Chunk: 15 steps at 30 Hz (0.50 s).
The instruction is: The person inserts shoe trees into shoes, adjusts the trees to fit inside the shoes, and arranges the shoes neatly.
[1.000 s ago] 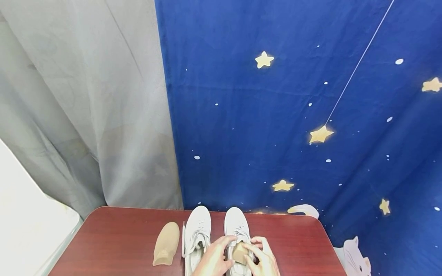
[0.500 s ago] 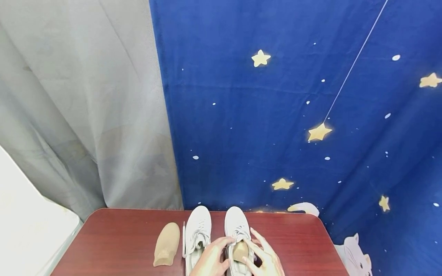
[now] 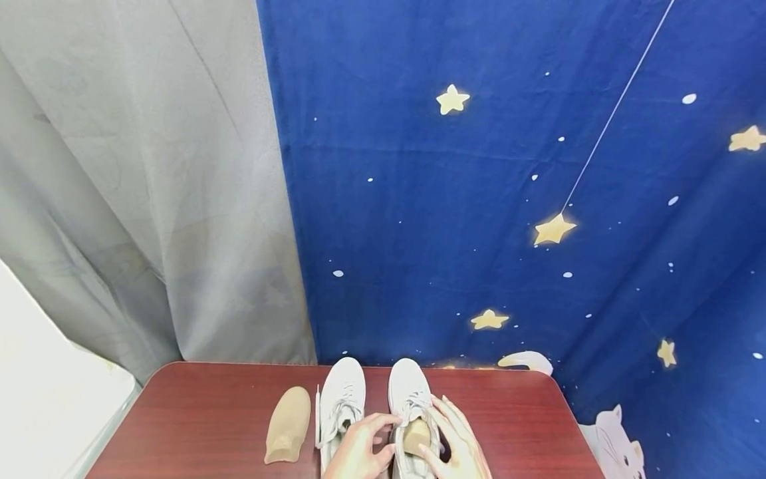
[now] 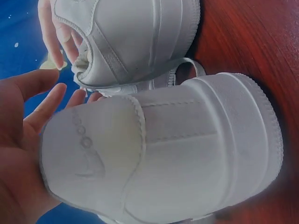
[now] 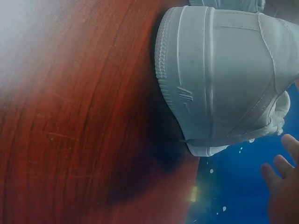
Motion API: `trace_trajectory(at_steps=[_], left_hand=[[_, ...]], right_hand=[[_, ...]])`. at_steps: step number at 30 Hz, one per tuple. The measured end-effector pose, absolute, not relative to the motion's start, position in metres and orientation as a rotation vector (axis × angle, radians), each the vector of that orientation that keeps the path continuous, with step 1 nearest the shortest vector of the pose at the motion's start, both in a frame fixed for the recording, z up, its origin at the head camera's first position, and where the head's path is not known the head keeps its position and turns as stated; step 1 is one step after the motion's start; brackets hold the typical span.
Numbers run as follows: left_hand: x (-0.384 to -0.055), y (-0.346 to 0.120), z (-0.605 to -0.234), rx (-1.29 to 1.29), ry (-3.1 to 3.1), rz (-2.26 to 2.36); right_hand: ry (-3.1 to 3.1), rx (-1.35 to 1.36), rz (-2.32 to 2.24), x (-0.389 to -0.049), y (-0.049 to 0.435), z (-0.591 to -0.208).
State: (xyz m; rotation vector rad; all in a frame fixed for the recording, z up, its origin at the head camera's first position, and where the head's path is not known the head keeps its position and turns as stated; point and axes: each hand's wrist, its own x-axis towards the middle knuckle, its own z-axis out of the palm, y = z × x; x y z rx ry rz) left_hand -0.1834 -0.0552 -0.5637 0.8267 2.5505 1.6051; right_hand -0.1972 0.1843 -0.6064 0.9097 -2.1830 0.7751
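Observation:
Two white lace-up sneakers stand side by side, toes pointing away. In the opening of the right sneaker (image 3: pixel 409 380) sits a beige shoe insert (image 3: pixel 415 436), its front part hidden under the tongue. My left hand (image 3: pixel 362 447) reaches across the left sneaker (image 3: pixel 344 380), relaxed fingertips at the right sneaker's near-left collar. Along the opposite side of the opening lies my right hand (image 3: pixel 459 444), fingers extended, fingertips by the laces, thumb close to the insert. The left wrist view shows the left sneaker's heel (image 4: pixel 177 149) in front of my loosely spread left fingers.
A second beige shoe insert (image 3: pixel 287 426) lies on the red-brown table (image 3: pixel 209 412), left of the sneakers. A white lace (image 3: pixel 318 416) hangs along the left sneaker's outer side. Behind the table hang a grey curtain (image 3: pixel 227 199) and a blue star-patterned curtain (image 3: pixel 419 233).
The insert has gone deeper and flatter into the right sneaker. My right fingers have let go of it and straightened along the shoe's side; my left hand has shifted slightly left.

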Motion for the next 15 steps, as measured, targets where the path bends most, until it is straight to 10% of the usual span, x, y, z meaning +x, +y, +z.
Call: trace_trajectory(at_steps=[15], left_hand=[[-0.182, -0.071, -0.567, 0.856, 2.513, 1.693]], right_hand=[[-2.17, 0.903, 0.784, -0.199, 0.177, -0.606]])
